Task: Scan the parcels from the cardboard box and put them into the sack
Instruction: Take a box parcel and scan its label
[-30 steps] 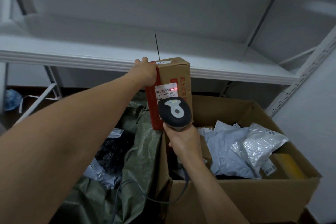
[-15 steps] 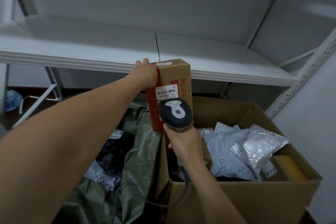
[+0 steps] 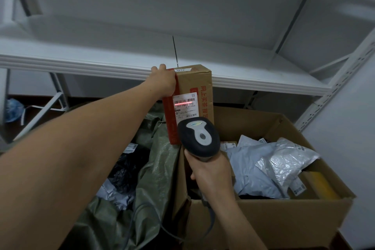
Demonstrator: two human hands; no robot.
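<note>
My left hand (image 3: 163, 82) grips the upper left edge of a brown parcel box with red tape (image 3: 194, 83), held upright above the gap between sack and carton. A red scan line lies across its white label (image 3: 185, 105). My right hand (image 3: 211, 172) holds a black and grey barcode scanner (image 3: 199, 138) pointed at that label from just below. The large open cardboard box (image 3: 284, 217) at the right holds grey and silver mailer bags (image 3: 261, 168) and a yellow-taped parcel (image 3: 320, 184). The green woven sack (image 3: 154, 172) lies open at the left with dark and grey parcels inside.
A white metal shelf (image 3: 81, 61) runs across behind the parcel, with its slotted upright (image 3: 332, 91) at the right. The scanner cable (image 3: 146, 219) hangs over the sack. A blue bag (image 3: 13, 109) lies on the floor at far left.
The red scan line was off half a second ago and now lights the label's barcode again. Parcel and scanner have barely shifted.
</note>
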